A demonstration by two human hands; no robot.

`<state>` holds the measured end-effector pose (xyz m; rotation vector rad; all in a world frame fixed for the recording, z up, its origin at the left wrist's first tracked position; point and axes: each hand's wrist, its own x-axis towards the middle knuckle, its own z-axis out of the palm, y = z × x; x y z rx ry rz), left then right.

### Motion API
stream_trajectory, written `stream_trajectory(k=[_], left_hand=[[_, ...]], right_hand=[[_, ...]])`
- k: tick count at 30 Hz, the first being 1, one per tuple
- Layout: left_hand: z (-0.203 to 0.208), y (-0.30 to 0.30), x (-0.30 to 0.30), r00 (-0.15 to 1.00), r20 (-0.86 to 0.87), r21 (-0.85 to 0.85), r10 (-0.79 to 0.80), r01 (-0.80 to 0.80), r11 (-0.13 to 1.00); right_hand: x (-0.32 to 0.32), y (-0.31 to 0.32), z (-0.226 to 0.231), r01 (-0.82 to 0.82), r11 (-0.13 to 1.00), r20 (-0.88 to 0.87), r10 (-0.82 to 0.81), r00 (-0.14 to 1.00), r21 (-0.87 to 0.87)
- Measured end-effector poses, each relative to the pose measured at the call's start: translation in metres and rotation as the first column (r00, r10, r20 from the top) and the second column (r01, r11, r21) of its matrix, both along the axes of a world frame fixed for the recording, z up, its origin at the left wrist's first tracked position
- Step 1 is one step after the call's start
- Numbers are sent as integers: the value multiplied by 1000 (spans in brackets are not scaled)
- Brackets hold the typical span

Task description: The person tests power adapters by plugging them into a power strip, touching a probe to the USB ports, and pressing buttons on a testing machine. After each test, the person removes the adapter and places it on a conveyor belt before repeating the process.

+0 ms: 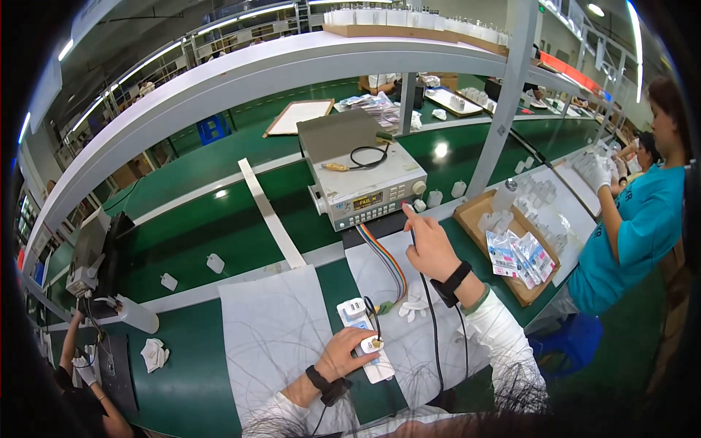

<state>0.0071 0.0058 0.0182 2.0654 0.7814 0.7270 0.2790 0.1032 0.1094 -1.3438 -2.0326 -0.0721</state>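
My left hand (345, 353) is closed round a small white charger (372, 344) seated on a long white socket strip (380, 371). A second white charger (354, 308) sits at the strip's far end, with a black cable beside it. My right hand (432, 247) reaches up to a grey bench tester (380, 186) and holds nothing. Its index finger points at the lower right of the tester's front panel; whether it touches a button I cannot tell. A rainbow ribbon cable (388, 259) runs from under the tester toward a green connector by the strip.
White paper sheets (270, 321) cover part of the green bench. White gloves (416, 301) lie near my right forearm. A cardboard tray (529, 292) with packaged items stands at right, near a co-worker in teal (635, 226). Small white chargers (215, 263) rest on the conveyor belt.
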Motion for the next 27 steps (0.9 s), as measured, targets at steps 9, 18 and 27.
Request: stream_trajectory(k=[9,18,27], left_hand=[[-7,0,-4,1000,-2,25,-2,2,1000],[-3,3,-2,1000,-4,41,-19,19,999],[-10,1,-6,1000,-17,80,-8,9,997]], right_hand=[[-4,23,-10,51,998,21,-50,999,-32],[0,14,-6,9,999,-46,-11,999,-36],[-37,-103,-10,-491,721,-542,190,818,-489]])
